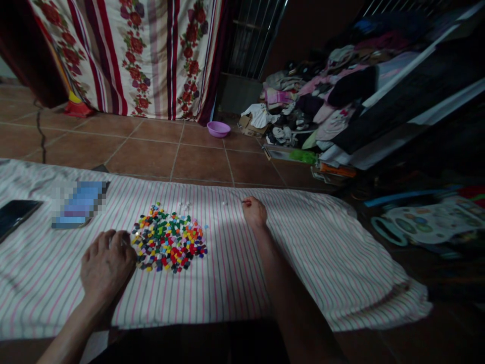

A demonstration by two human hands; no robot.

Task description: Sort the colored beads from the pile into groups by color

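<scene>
A pile of small colourful cube-like pieces (168, 240) is spread on the striped cloth. My left hand (108, 260) rests palm down at the pile's left edge, its fingers bent but apart and their tips partly hidden. Away to the right of the pile, my right hand (255, 212) is closed in a pinch over the cloth. A tiny dark bit shows at its fingertips, too small to name. A few white pieces (185, 205) lie just behind the pile, and a single white piece (224, 203) lies left of my right hand.
The striped cloth (303, 242) covers a low surface. A phone with a blurred screen (81, 205) and a dark phone (17, 215) lie at left. Beyond are a tiled floor (151, 151), a purple basin (219, 129), a floral curtain (151, 55) and heaped clothes (322, 96).
</scene>
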